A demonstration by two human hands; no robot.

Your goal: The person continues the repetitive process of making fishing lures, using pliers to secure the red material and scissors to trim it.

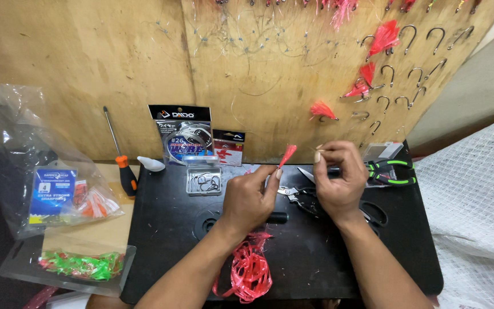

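My left hand [250, 197] pinches a small red tuft [287, 154] between thumb and forefinger, held above the black work board [167, 252]. My right hand [338, 174] is just to its right, fingers pinched together at the tuft's level, apparently on a thin line or small hook that I cannot make out. A bundle of red strands [250, 272] lies on the board between my forearms. Pliers [298, 197] sit under my hands.
A clear box of hooks [204, 180], a wire packet [184, 134], a red hook packet [228, 147] and green-handled pliers [393, 171] stand at the board's back. An orange-handled screwdriver [122, 163] and bags of skirts [58, 194] lie left. Finished hooks hang on the plywood [395, 63].
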